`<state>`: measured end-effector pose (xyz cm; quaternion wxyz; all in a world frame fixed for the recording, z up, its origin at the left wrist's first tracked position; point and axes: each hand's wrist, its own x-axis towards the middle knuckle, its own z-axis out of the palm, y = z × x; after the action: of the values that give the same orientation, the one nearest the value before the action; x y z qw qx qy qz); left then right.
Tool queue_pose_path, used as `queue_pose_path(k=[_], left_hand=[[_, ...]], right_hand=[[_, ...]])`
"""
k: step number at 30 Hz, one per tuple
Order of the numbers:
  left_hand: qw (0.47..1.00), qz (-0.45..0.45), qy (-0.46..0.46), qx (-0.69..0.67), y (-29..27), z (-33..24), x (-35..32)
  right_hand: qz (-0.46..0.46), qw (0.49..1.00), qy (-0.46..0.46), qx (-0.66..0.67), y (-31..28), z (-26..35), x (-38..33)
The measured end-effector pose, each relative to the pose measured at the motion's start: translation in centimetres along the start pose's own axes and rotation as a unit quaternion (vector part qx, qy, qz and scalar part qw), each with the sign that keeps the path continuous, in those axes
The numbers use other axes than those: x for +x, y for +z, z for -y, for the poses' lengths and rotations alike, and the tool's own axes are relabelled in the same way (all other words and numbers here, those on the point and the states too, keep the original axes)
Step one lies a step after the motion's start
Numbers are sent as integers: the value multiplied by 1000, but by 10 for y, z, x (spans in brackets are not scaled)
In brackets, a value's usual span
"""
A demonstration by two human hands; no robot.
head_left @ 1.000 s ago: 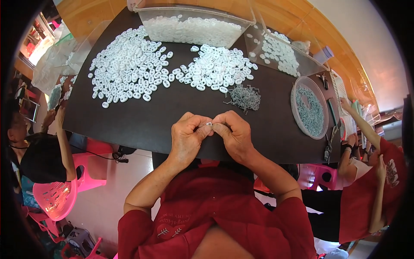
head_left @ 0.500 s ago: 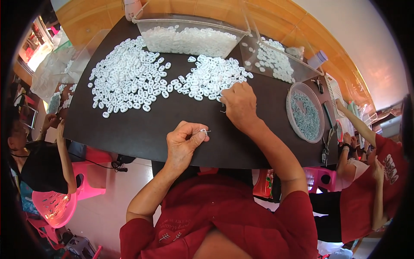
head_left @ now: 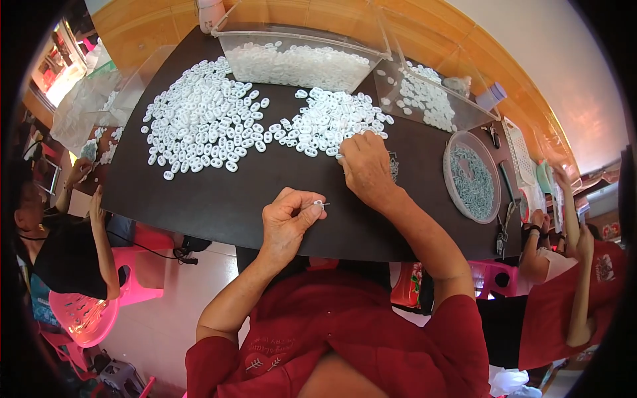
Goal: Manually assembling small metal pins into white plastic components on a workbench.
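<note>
While the left hand (head_left: 288,219) hovers over the near edge of the dark desk (head_left: 219,199), its thumb and forefinger are pinched on a small white ring (head_left: 318,203) with a thin metal pin sticking out toward the right. The right hand (head_left: 365,166) is stretched farther in, palm down, its fingertips resting on the near fringe of the smaller heap of white rings (head_left: 332,123) at the middle of the desk; whether it has closed on a piece I cannot tell, since the fingers hide what is under them. A larger heap of white rings (head_left: 199,123) spreads toward the left edge, just beside the smaller one. Along the far edge stands a clear plastic tub (head_left: 298,63) filled with the same white pieces, and a second clear tub (head_left: 424,96) sits toward the far right corner. Near the right edge lies a round tray (head_left: 472,176) holding grey metal bits, with pliers (head_left: 504,219) just beside it. Other people's arms reach in at the left and right edges.
</note>
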<state>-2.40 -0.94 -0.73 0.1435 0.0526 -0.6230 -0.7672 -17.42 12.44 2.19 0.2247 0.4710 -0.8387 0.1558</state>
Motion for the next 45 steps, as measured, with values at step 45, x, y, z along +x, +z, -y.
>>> queue_pose_path(k=[45], left_hand=[[985, -69, -62, -146, 13, -22, -6]], right_hand=[[-5, 738, 353, 575, -36, 65, -44]])
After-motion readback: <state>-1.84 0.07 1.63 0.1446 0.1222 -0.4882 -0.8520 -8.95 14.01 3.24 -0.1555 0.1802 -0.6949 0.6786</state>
